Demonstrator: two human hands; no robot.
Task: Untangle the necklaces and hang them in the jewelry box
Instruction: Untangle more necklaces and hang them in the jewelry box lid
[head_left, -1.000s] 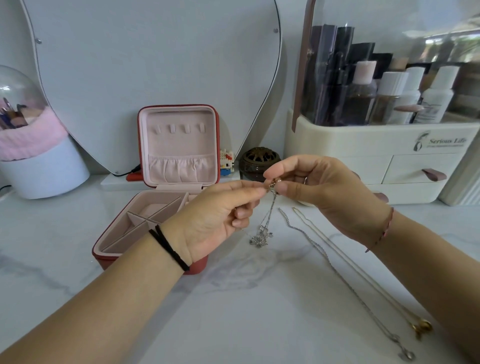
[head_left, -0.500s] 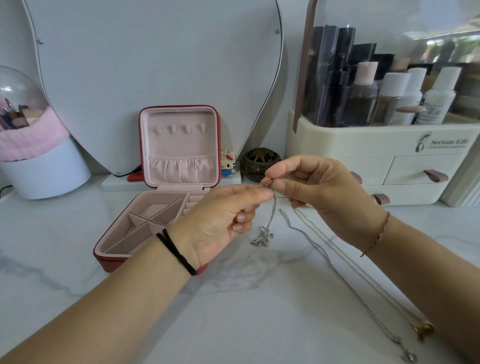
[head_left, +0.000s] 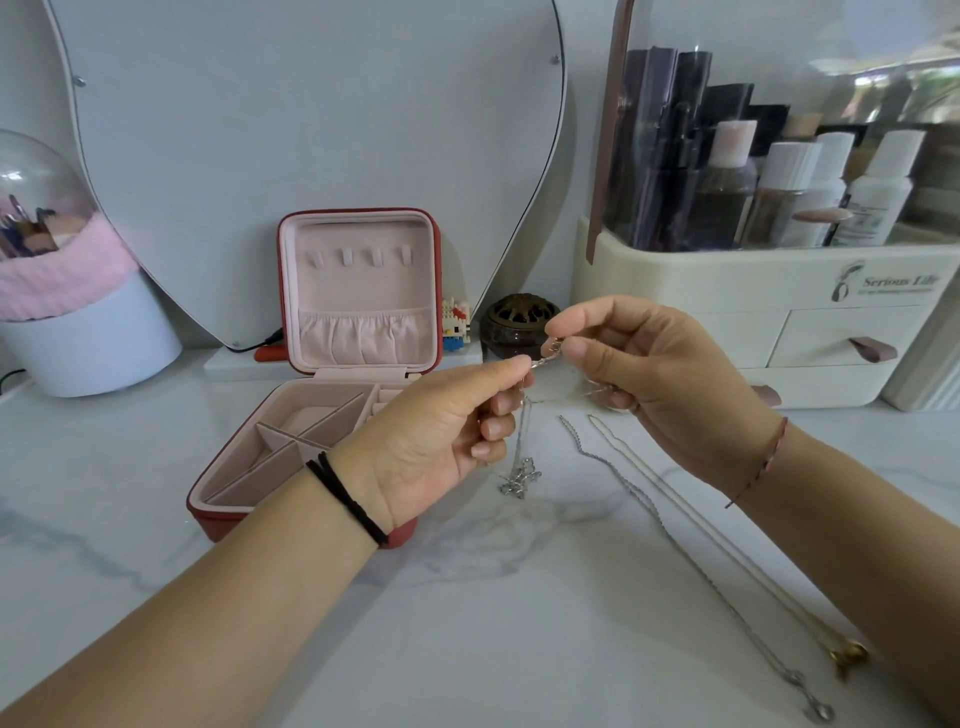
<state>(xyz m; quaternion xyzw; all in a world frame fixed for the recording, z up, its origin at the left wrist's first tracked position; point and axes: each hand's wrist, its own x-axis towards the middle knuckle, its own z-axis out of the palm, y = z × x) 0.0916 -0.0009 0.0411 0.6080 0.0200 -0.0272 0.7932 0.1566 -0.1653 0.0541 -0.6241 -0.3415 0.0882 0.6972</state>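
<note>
pinching a silver necklace (head_left: 522, 467) clasp between left hand (head_left: 441, 441) and right hand (head_left: 654, 384).

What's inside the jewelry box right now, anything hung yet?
Nothing hung: the jewelry box lid shows four bare hooks and a gathered pocket. Visible tray compartments look empty; the left hand covers its near right part.

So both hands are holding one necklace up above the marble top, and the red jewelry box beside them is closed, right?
Not closed: the head view shows the jewelry box open, its lid standing upright. The rest holds: the left hand and right hand pinch one necklace above the marble top.
</note>
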